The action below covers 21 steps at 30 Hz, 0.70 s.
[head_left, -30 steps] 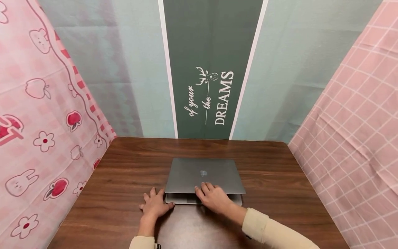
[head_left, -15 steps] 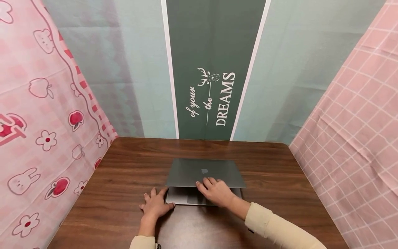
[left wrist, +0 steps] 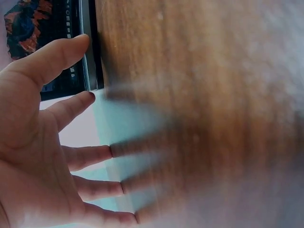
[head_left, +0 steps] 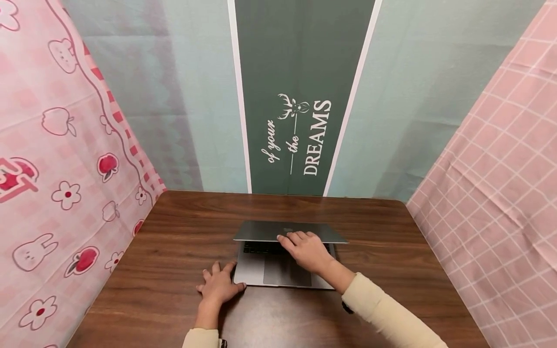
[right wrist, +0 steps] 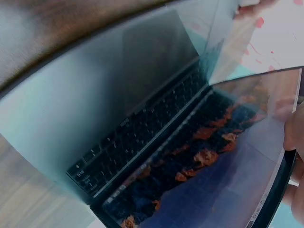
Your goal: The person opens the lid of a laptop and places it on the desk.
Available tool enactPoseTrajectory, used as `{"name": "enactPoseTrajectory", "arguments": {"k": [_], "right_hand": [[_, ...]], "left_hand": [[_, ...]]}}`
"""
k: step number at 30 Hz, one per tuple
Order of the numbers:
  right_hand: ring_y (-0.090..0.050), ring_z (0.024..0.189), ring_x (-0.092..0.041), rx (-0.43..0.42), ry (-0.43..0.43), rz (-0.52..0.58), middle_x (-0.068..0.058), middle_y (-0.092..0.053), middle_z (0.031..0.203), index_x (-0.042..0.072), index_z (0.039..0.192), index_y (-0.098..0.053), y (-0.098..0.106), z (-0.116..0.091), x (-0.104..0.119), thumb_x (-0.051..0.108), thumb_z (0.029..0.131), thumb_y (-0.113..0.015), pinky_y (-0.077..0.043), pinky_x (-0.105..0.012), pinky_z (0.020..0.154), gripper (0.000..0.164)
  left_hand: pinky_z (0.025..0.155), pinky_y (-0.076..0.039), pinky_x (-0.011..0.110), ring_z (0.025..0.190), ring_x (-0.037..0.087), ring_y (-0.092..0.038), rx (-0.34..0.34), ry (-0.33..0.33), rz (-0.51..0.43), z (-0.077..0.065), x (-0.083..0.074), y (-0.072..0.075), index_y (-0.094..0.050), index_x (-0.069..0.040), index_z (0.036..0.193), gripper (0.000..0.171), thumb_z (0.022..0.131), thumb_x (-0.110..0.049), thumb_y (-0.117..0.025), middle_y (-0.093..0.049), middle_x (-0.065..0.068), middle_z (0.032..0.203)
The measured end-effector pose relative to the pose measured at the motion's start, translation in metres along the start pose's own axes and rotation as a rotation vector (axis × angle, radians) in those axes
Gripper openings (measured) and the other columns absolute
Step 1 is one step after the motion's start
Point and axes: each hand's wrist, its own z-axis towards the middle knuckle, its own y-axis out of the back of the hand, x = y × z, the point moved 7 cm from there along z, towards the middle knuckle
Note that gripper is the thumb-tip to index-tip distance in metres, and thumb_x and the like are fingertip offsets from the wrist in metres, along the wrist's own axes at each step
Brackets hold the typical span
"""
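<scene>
A grey laptop lies on the wooden table with its lid part way up. My right hand grips the middle of the lid's front edge, the thumb on the screen side and fingers over the outer face. The lit screen and black keyboard face each other in the right wrist view. With fingers spread, my left hand rests on the table at the laptop's front left corner. Its thumb lies at the base's edge. Part of the trackpad is hidden by the right hand.
The brown wooden table has a back edge against a green and blue cloth backdrop. Pink printed cloth hangs at the left, and a pink checked cloth at the right.
My right hand has raised the laptop lid and moved up and away with it, uncovering the trackpad and part of the keyboard. The left hand stays at the corner.
</scene>
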Motion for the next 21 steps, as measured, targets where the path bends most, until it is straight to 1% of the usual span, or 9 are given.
{"name": "enactPoseTrajectory", "arguments": {"k": [2,4,9,10,12,14,17,21], "right_hand": [[-0.064,0.077,-0.021,-0.011,-0.013,0.002,-0.005,-0.066,0.094,0.01,0.114,-0.062,0.001,0.002,-0.006,0.009,0.096,-0.037,-0.05,-0.035,0.055,0.031],[-0.064,0.074,-0.021,-0.03,-0.018,-0.004,-0.004,-0.066,0.092,0.011,0.114,-0.063,0.002,0.005,-0.01,0.007,0.094,-0.039,-0.049,-0.034,0.054,0.031],[-0.063,0.07,-0.019,-0.057,-0.038,-0.003,-0.002,-0.065,0.089,0.012,0.113,-0.064,0.004,0.012,-0.02,0.007,0.098,-0.025,-0.048,-0.032,0.052,0.042],[-0.063,0.07,-0.019,-0.059,-0.04,0.0,-0.001,-0.065,0.089,0.012,0.113,-0.064,0.005,0.013,-0.022,0.006,0.098,-0.025,-0.048,-0.032,0.052,0.042],[-0.063,0.069,-0.019,-0.056,-0.048,0.009,-0.001,-0.065,0.088,0.012,0.114,-0.064,0.004,0.015,-0.026,0.004,0.095,-0.032,-0.047,-0.032,0.051,0.038],[-0.062,0.067,-0.018,-0.061,-0.053,0.011,0.0,-0.065,0.088,0.013,0.114,-0.063,0.004,0.015,-0.031,0.002,0.089,-0.042,-0.045,-0.032,0.049,0.035],[-0.062,0.065,-0.018,-0.062,-0.065,0.031,0.0,-0.065,0.088,0.013,0.116,-0.063,0.003,0.017,-0.039,-0.001,0.08,-0.053,-0.044,-0.031,0.048,0.039],[-0.061,0.065,-0.018,-0.049,-0.106,0.07,-0.001,-0.065,0.089,0.014,0.117,-0.063,0.001,0.021,-0.051,-0.001,0.076,-0.06,-0.045,-0.031,0.048,0.044]], "left_hand": [[0.075,-0.018,0.081,0.12,0.065,-0.015,-0.003,0.0,-0.004,0.0,0.0,-0.001,-0.053,-0.015,0.131,0.073,0.068,-0.041,-0.078,-0.03,0.03,0.136],[0.075,-0.018,0.081,0.12,0.065,-0.016,-0.007,-0.002,-0.003,0.0,-0.001,-0.001,-0.054,-0.015,0.13,0.073,0.067,-0.041,-0.078,-0.031,0.03,0.135],[0.074,-0.02,0.08,0.119,0.065,-0.016,-0.003,0.003,0.002,0.0,0.0,-0.001,-0.054,-0.015,0.13,0.073,0.067,-0.041,-0.078,-0.031,0.031,0.135],[0.074,-0.021,0.08,0.119,0.065,-0.016,-0.002,0.005,0.003,0.0,0.0,-0.001,-0.054,-0.015,0.13,0.073,0.067,-0.041,-0.078,-0.031,0.031,0.135],[0.074,-0.02,0.08,0.12,0.065,-0.016,0.001,0.006,0.003,0.0,-0.001,-0.001,-0.054,-0.015,0.131,0.073,0.067,-0.041,-0.078,-0.031,0.031,0.135],[0.075,-0.02,0.08,0.121,0.064,-0.015,0.006,0.008,-0.001,0.0,-0.002,-0.002,-0.053,-0.015,0.131,0.073,0.068,-0.041,-0.078,-0.031,0.03,0.135],[0.075,-0.019,0.08,0.121,0.064,-0.015,0.004,0.008,-0.004,0.0,-0.003,0.0,-0.053,-0.015,0.131,0.072,0.069,-0.041,-0.078,-0.031,0.03,0.135],[0.075,-0.019,0.08,0.121,0.064,-0.015,0.008,0.013,-0.006,0.0,-0.002,0.001,-0.053,-0.016,0.131,0.072,0.068,-0.04,-0.078,-0.03,0.03,0.136]]}}
